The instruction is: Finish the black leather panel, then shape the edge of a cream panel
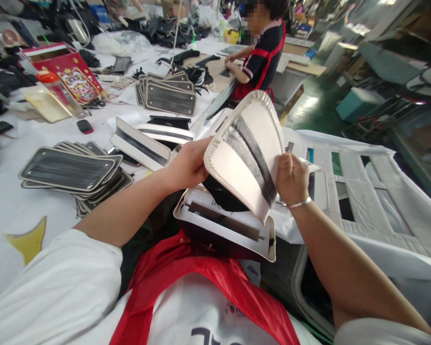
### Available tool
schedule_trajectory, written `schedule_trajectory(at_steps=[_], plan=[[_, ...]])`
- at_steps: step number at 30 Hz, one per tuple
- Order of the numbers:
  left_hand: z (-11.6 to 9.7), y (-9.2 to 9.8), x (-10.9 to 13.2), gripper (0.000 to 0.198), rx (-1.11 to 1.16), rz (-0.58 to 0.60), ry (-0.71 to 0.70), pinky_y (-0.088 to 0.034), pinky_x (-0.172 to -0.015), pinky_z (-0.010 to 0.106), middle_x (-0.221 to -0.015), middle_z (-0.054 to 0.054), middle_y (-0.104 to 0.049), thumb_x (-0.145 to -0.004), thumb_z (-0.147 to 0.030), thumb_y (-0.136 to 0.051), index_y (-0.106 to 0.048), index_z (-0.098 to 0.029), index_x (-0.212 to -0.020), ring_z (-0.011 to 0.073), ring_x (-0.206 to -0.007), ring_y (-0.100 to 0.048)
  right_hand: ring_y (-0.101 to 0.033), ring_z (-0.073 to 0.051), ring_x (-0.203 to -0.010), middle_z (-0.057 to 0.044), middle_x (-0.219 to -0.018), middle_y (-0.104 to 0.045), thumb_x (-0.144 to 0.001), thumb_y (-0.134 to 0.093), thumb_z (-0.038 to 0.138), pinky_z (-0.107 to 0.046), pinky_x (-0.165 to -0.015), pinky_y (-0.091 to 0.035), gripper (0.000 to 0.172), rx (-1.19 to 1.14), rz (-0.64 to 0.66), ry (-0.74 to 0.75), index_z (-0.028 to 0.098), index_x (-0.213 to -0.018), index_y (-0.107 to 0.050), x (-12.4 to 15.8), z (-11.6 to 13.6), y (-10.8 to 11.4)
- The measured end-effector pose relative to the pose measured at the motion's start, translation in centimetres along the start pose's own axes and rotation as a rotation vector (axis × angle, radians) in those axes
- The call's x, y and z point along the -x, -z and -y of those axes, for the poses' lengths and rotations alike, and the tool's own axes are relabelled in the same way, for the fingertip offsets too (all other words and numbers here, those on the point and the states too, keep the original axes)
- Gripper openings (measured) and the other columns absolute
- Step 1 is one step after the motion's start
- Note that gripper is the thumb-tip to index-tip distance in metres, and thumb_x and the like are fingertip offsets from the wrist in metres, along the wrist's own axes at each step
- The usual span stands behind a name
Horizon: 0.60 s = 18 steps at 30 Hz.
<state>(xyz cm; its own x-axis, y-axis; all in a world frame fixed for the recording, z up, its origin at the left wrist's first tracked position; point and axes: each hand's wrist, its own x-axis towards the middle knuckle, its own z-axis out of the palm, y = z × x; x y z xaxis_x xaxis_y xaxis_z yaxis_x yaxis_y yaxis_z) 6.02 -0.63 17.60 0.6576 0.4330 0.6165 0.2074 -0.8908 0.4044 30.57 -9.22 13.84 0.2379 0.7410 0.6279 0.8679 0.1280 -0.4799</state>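
My left hand (188, 163) grips the left edge of a cream bag flap (232, 175) with a dark grey band across its inner face and a pleated rim. My right hand (292, 178), closed with the thumb on top, pinches the flap's right edge. The flap is raised and tilted above an open bag body (269, 235), which has a pale rim and a dark front. Whether flap and body are joined is hard to see. To the left of my left hand lie cream panels with dark bands (140, 143).
Stacked dark oval-cornered panels (70, 167) lie on the left, with another stack (170, 97) farther back. A red box (75, 72), a bottle (59, 91) and a mouse (85, 126) are nearby. A co-worker (267, 52) works beyond. A slotted white-covered surface (362, 191) is at right.
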Motion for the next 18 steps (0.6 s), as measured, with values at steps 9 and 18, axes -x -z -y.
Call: schedule_trajectory(at_steps=[9,18], plan=[[-2.2,0.5,1.9,0.005,0.067,-0.108,-0.213,-0.048,-0.062,0.019,-0.072,0.0,-0.059,-0.074,-0.016,-0.048,-0.052,-0.016,-0.071,0.0122,-0.07,-0.061,-0.027,-0.009,-0.047,0.004,-0.05,-0.029,-0.091,-0.03,0.046,-0.026,-0.048,-0.02,0.042,0.057,-0.024,0.07,0.021,-0.057,-0.026,0.9,0.9,1.6],[-4.1,2.2,-0.1,0.033,0.018,0.024,0.019,-0.049,-0.078,0.029,-0.084,0.002,-0.06,-0.088,-0.04,-0.038,-0.058,-0.014,-0.084,0.0211,-0.097,-0.061,-0.026,-0.008,-0.047,0.005,-0.051,-0.025,-0.094,-0.024,0.044,-0.026,-0.048,-0.018,0.043,0.033,-0.194,0.122,0.02,-0.058,-0.025,0.2,1.1,1.3]])
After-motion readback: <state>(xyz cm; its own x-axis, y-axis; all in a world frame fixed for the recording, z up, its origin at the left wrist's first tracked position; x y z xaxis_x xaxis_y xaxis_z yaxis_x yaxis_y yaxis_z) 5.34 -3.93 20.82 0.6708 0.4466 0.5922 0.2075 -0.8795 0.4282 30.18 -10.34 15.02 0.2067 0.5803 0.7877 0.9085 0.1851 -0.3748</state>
